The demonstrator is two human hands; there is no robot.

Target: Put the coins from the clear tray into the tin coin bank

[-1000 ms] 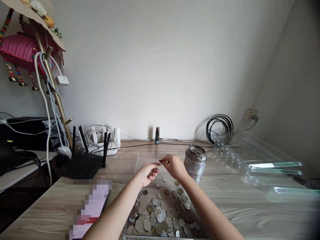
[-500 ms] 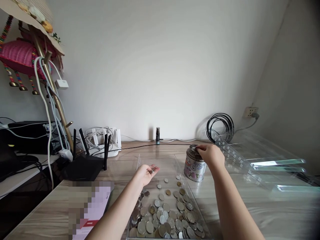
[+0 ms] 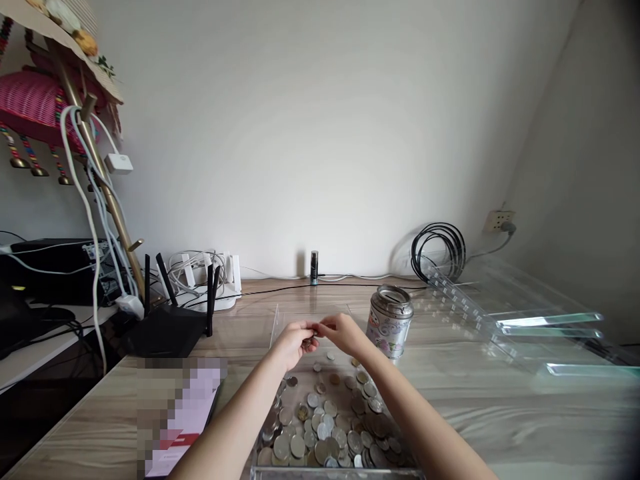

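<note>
My left hand (image 3: pixel 296 344) is cupped above the far part of a clear plastic tray (image 3: pixel 336 473), its fingers curled around a few coins (image 3: pixel 309 341). Meeting it from the right, my right hand (image 3: pixel 342 333) pinches at those coins with thumb and fingertips; whether a coin is between them is hard to make out. Below both hands, many loose silver and brass-coloured coins (image 3: pixel 327 427) lie in the tray, thickest at its near end. A round floral tin (image 3: pixel 390 323) with a slotted metal lid stands upright just right of the tray, touched by neither hand.
Clear acrylic panels (image 3: pixel 530 333) lie at the right, beside a black cable coil (image 3: pixel 439 253) against the wall. A small dark bottle (image 3: pixel 314 267) stands at the back. On the left are a black router (image 3: pixel 170 330), a white router (image 3: pixel 220 293) and a partly pixelated pink item (image 3: pixel 193 413).
My right hand has left the tin's lid and moved left to my left hand, where its fingers touch the coins. My left hand stays over the tray. The view has shifted slightly.
</note>
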